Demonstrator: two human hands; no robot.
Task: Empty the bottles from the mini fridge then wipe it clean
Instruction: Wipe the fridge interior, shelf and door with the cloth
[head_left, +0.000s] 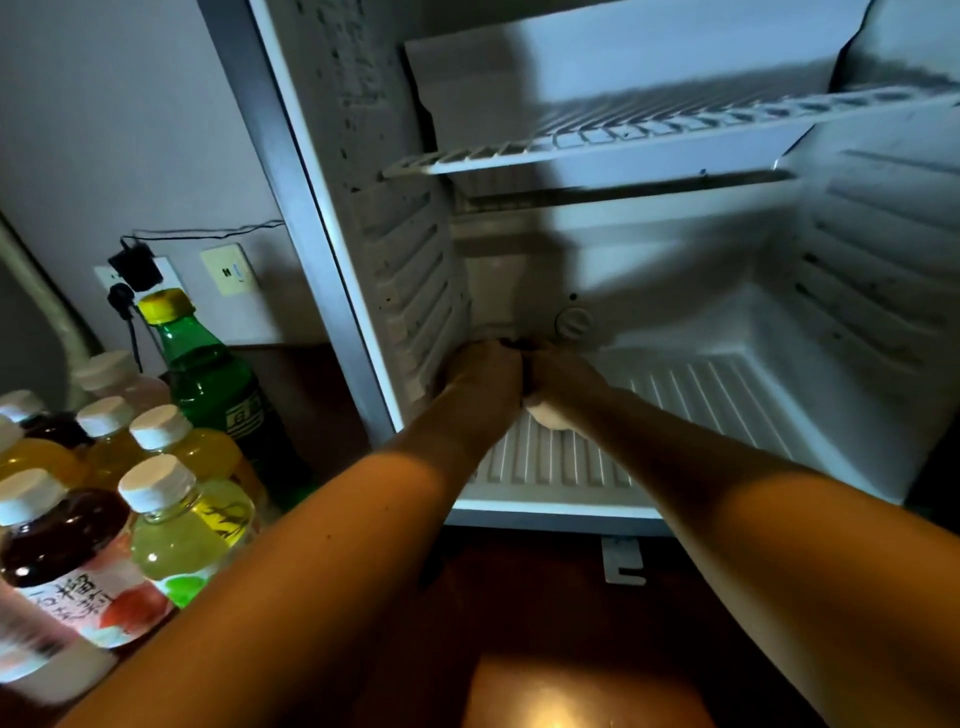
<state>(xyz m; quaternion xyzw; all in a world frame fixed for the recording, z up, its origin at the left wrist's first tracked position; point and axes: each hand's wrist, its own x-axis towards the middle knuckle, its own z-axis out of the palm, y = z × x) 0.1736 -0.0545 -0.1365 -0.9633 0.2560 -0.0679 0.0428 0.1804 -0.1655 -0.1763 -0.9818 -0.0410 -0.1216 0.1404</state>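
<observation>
Grip unclear — left hand (483, 371) and right hand (558, 376) pressed together deep at mini fridge (831, 364) floor's back-left corner, pale cloth (545, 415) beneath right hand; bottles (156, 488) outside, left.

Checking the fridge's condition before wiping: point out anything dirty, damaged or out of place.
The mini fridge's left inner wall is peppered with dark specks, like mould or grime. A loose metal bracket lies on the floor below the front edge. The wire shelf sits level.
</observation>
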